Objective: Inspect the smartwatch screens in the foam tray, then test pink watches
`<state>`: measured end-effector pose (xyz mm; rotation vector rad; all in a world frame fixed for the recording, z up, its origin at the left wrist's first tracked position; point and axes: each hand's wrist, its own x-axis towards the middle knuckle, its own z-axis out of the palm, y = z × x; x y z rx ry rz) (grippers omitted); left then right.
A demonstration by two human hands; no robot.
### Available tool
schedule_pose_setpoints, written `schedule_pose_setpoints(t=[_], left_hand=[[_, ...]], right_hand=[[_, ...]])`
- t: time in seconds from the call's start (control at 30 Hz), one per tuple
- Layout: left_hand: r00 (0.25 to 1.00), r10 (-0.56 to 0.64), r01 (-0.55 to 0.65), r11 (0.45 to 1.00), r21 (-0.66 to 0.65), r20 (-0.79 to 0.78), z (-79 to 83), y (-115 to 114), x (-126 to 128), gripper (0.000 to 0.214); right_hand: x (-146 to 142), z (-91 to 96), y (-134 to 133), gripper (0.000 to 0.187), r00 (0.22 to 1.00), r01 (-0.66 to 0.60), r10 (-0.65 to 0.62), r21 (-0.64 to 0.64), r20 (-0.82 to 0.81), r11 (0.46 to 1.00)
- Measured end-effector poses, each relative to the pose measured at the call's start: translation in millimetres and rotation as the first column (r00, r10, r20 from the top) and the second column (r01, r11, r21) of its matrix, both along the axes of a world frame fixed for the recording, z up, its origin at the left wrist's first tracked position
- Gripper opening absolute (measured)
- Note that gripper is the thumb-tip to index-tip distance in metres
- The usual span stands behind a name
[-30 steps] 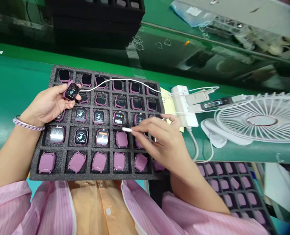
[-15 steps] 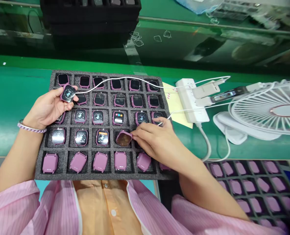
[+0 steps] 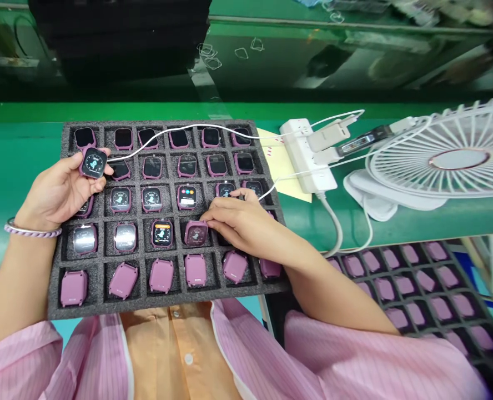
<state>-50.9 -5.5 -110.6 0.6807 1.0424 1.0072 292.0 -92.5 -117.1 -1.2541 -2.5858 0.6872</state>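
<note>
My left hand is closed on a purple-framed smartwatch with a lit dial, held above the tray's upper left. A white cable meets this watch's right side. Over the tray's right part, my right hand pinches the upper right edge of another smartwatch in the fourth row, whose dial shows faintly. A second white cable runs to behind this hand. Both watches belong with a dark foam tray of several watches, some lit, some dark, the front row face down. My right hand covers a few compartments.
Right of the tray, a white power strip with plugged-in chargers stands on yellow paper. A white fan lies farther right. Below the bench edge is another watch tray. A black stack stands behind.
The watch at my right fingers has turned from tilted to nearly straight in its compartment, and its dark screen now shows a dial. My left hand still holds its watch. The view has shifted.
</note>
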Motion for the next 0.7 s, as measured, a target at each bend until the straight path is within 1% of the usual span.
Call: schedule_pose_setpoints(t=[0.1, 0.23, 0.37, 0.43, 0.5, 0.57, 0.6, 0.67, 0.7], left_hand=[[1.000, 0.022, -0.022, 1.000, -0.009, -0.008, 1.3, -0.2, 2.0, 0.043], [0.998, 0.051, -0.053, 0.998, -0.041, -0.041, 3.9, -0.3, 5.5, 0.049], [0.996, 0.069, -0.071, 0.997, -0.032, -0.063, 5.9, -0.2, 7.3, 0.051], [0.995, 0.067, -0.069, 0.997, -0.018, -0.069, 6.8, -0.3, 7.2, 0.051], [0.997, 0.055, -0.056, 0.998, -0.007, -0.061, 7.8, -0.4, 6.9, 0.051], [0.998, 0.052, -0.052, 0.999, -0.004, -0.046, 8.9, -0.4, 6.6, 0.052], [0.998, 0.056, -0.057, 0.998, -0.005, -0.040, 9.3, -0.4, 6.6, 0.052], [0.997, 0.067, -0.068, 0.998, -0.007, -0.036, 9.9, -0.5, 6.8, 0.051], [0.997, 0.070, -0.070, 0.998, -0.004, -0.041, 10.1, -0.5, 7.0, 0.051]], right_hand=[[1.6, 0.9, 4.4, 0.029, 0.999, -0.011, 0.009, 0.055, 0.045, 0.998], [-3.3, 0.7, 4.1, 0.027, 0.994, -0.028, 0.019, 0.085, 0.109, 0.996], [-14.0, -5.3, -2.2, 0.023, 0.992, 0.036, -0.055, 0.170, 0.111, 0.985], [-17.0, -7.2, -3.9, 0.022, 0.992, 0.077, -0.094, 0.197, 0.080, 0.977], [-13.1, -4.3, -3.4, 0.021, 0.990, 0.132, -0.141, 0.226, 0.025, 0.965], [2.9, 5.4, -2.3, 0.018, 0.972, 0.235, -0.224, 0.248, -0.074, 0.940], [16.2, 12.5, -2.7, 0.016, 0.949, 0.311, -0.281, 0.257, -0.145, 0.915], [52.0, 29.5, -8.2, 0.010, 0.870, 0.459, -0.378, 0.241, -0.316, 0.855], [72.5, 38.4, -14.1, 0.016, 0.823, 0.528, -0.418, 0.247, -0.384, 0.812]])
